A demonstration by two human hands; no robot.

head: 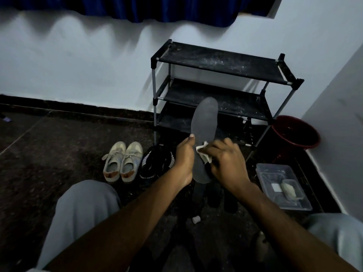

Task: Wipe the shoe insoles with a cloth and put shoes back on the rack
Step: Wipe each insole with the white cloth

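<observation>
Dim room, pale bluish wall (78,61), dark speckled floor (49,163) (black skirting), dark blue curtain (157,8) above

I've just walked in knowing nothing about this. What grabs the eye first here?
In the middle, the left hand holds up a long grey insole while the right hand presses a white cloth against it. Behind stands a dusty black shoe rack with bare shelves. A pale pair of sneakers waits on the dark floor to the left.

Home room corner, shoe rack (222,61), curtain (157,8), bucket (294,132)
</observation>
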